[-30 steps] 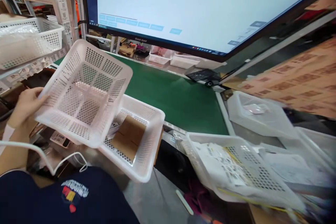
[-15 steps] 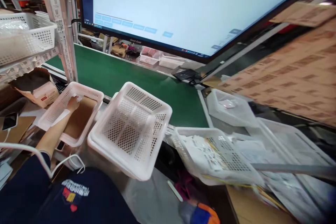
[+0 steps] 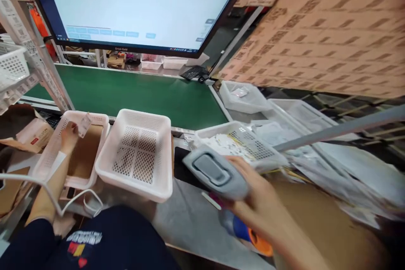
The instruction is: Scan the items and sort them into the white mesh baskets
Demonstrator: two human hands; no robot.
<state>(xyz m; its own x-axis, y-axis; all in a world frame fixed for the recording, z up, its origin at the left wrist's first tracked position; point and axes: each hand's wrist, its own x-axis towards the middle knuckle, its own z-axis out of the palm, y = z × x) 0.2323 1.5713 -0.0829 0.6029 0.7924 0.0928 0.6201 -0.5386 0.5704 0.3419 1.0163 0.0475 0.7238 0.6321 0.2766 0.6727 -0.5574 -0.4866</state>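
My left hand is inside the left white basket and pinches a small clear packet above the brown cardboard lying in it. An empty white perforated basket stands just to the right of that one. My right hand grips a grey handheld scanner, its head pointing left toward the empty basket. A third white basket holding printed paper labels sits behind the scanner.
A green conveyor belt runs behind the baskets under a large monitor. More white baskets lie at the right, below a wall of cardboard boxes. A metal rack stands at left. A white cable crosses my left arm.
The empty basket has been set flat on the table. My left hand has lifted a small packet in the left basket. My right hand has come into view with the scanner.
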